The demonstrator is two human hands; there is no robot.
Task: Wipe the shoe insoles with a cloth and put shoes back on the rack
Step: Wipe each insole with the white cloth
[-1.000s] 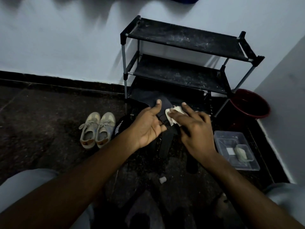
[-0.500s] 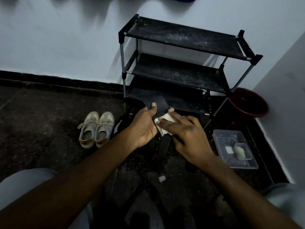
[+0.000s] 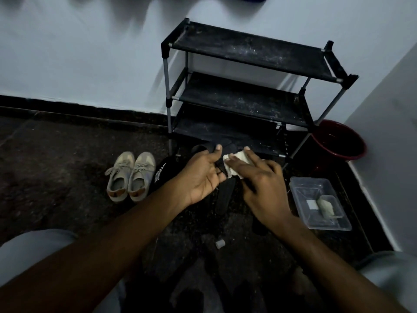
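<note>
The left hand (image 3: 203, 175) grips the insole (image 3: 225, 190) just before the rack (image 3: 248, 53). The right hand (image 3: 259, 184), fingers flat, presses the cloth (image 3: 237, 160) on it. Risk: that thin, floppy black strip may buckle under pressure and slip onto the gritty, speckled floor (image 3: 56, 177). The cloth's white, crumpled.

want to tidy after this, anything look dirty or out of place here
The rack shelves are speckled with pale dust or scuffs, and a small pale cap lies loose on the floor. Nothing looks spilled or broken.
</note>
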